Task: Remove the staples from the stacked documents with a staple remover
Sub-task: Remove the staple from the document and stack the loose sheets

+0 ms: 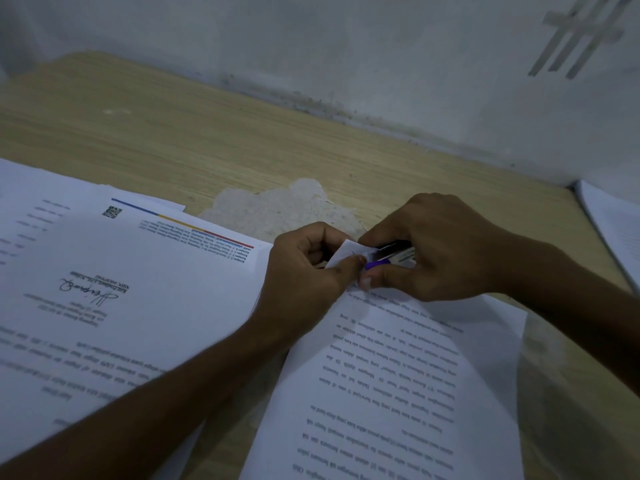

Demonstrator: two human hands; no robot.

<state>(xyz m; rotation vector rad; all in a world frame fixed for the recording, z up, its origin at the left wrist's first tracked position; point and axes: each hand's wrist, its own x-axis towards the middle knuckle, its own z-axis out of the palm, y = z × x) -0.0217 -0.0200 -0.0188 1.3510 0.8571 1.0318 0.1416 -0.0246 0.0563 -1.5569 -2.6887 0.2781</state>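
A stapled document (391, 386) of printed pages lies in front of me on the wooden table (194, 140), text upside down. My left hand (304, 275) pinches its far corner, folded upward between thumb and fingers. My right hand (436, 251) grips a staple remover (391, 256) with a purple and dark body, its metal jaws pressed against that raised corner. The staple itself is too small and dark to make out.
A stack of printed sheets (114, 289) with a signature, QR code and coloured stripe lies left under my left forearm. More papers (613, 226) lie at the right table edge. A patch of peeled veneer (287, 206) lies behind my hands. A white wall bounds the table's far side.
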